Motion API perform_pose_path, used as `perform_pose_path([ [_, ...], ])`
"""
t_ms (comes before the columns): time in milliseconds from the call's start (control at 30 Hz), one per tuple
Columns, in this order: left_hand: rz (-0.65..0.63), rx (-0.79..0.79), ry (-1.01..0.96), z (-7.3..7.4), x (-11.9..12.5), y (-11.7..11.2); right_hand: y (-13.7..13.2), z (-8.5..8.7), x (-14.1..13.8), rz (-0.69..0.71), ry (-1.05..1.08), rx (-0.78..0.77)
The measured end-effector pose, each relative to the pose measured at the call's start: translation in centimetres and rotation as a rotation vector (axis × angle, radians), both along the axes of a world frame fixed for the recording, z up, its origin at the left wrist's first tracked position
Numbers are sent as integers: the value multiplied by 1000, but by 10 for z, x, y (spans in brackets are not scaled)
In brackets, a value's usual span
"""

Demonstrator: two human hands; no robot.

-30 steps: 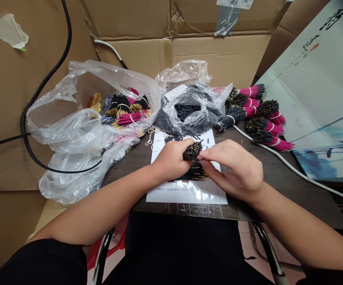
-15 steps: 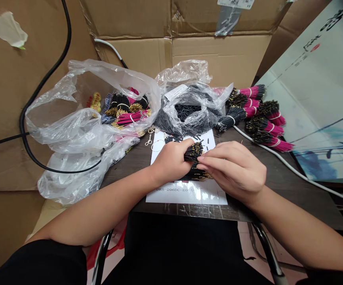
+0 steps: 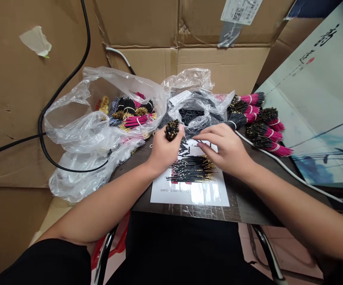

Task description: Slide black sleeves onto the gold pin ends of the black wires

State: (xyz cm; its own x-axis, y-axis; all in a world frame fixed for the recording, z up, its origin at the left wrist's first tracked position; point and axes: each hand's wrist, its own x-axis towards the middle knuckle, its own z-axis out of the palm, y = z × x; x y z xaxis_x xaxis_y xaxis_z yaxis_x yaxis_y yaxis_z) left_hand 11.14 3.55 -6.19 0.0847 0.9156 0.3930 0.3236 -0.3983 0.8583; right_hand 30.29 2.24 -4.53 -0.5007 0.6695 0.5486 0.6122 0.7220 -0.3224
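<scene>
Your left hand (image 3: 163, 153) grips a tight bundle of black wires (image 3: 172, 130) tipped with gold terminals. Your fingers curl round its lower end, so the bundle stands upright above your knuckles, gold tips up. Your right hand (image 3: 222, 149) holds nothing and reaches out over the printed white sheet (image 3: 189, 194), its fingers (image 3: 210, 136) extended and slightly spread, close to a scatter of short black pieces (image 3: 187, 148); you cannot tell from this view whether they touch. A loose bunch of gold-tipped black wires (image 3: 192, 168) lies across the sheet, just in front of that scatter. The sheet sits on a dark table (image 3: 242, 208). Beyond it, a clear plastic bag (image 3: 193, 113) holds more black pieces, another clear bag (image 3: 76, 130) on your left holds pink and black bundles, and pink-and-black wire bundles (image 3: 263, 128) tied with white bands lie on your right, beside a white cable (image 3: 281, 168)
</scene>
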Motion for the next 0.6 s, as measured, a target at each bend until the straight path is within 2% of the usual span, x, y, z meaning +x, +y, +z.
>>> perform_pose_path([
  [100, 134, -25, -157, -2, -1, 8, 26, 0, -6, 162, -253, -155],
  [167, 155, -47, -207, -3, 0, 10, 38, -2, -14, 196, -375, -207],
  [367, 119, -57, -221, -6, 3, 8, 49, -10, -35, 221, -501, -250],
  [600, 67, -52, -166, -8, 2, 4, 50, -17, -42, 248, -593, -221],
])
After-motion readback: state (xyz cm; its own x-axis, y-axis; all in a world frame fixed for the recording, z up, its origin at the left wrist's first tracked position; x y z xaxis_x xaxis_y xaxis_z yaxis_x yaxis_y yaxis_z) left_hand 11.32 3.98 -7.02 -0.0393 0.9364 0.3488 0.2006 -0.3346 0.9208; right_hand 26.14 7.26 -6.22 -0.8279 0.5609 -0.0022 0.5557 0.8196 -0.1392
